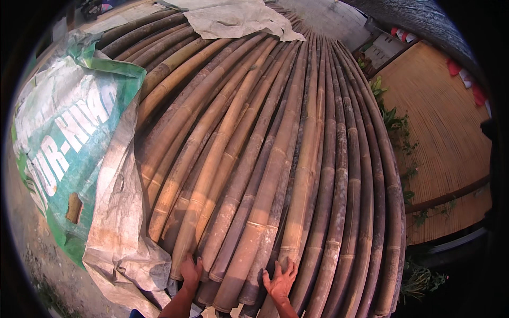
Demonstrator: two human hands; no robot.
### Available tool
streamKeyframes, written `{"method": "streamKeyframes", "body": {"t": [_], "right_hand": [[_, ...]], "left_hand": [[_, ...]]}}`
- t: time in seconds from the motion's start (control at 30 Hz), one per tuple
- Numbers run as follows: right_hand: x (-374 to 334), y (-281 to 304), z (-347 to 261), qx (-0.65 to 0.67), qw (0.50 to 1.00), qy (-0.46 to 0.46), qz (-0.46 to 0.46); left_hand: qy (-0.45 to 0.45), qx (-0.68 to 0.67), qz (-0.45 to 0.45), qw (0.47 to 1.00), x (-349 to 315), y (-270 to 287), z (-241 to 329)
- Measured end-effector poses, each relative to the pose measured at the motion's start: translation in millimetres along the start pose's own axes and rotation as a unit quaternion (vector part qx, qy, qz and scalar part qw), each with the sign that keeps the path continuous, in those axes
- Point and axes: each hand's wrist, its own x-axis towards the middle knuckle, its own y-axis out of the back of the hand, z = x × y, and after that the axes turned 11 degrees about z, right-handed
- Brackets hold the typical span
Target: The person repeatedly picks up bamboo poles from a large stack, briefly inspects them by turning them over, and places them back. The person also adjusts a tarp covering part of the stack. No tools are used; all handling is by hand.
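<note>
A large stack of long brown bamboo poles (257, 212) fans out in front of me, with the near ends at the bottom of the view. My left hand (191, 271) rests by the near end of one light brown pole (195, 204). Its visible fingers point forward and apart; some are hidden. To the right, my right hand (281, 279) lies on another pole (300, 204), its fingers spread over the surface and the thumb out to the left. Neither hand is wrapped round a pole as far as I can see.
A green and white plastic tarp (79, 138) with a crumpled pale edge (116, 238) drapes the stack's left side. A greyish sheet (238, 20) covers the far part. On the right are green plants (391, 117) and a tan slatted panel (440, 122). Dirt ground (47, 270) shows at lower left.
</note>
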Motion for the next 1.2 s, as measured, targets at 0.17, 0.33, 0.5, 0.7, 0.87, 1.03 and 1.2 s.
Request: {"method": "streamKeyframes", "body": {"t": [0.17,0.33,0.5,0.7,0.87,1.03,1.2], "right_hand": [[0,-1,-1,-0.013,1.000,0.005,0.004],[3,0,-1,-0.014,1.000,0.008,-0.004],[5,2,-4,-0.012,1.000,0.015,0.000],[5,2,-7,-0.001,1.000,0.001,-0.003],[5,0,-6,-0.016,1.000,0.021,0.005],[4,-1,-4,-0.025,0.999,0.025,-0.014],[3,-1,-5,-0.010,0.999,0.017,-0.026]], "left_hand": [[0.099,-0.068,-0.066,0.991,-2,-20,-18],[0.154,-0.115,-0.080,0.978,-2,-29,-28],[0.222,-0.077,-0.107,0.966,13,-31,-20],[0.215,-0.181,0.034,0.959,-42,-21,-49],[0.297,-0.186,0.115,0.930,-79,-27,-100],[0.324,-0.149,0.242,0.902,-70,-75,-93],[0.328,-0.209,0.313,0.866,-60,-77,-103]]}}
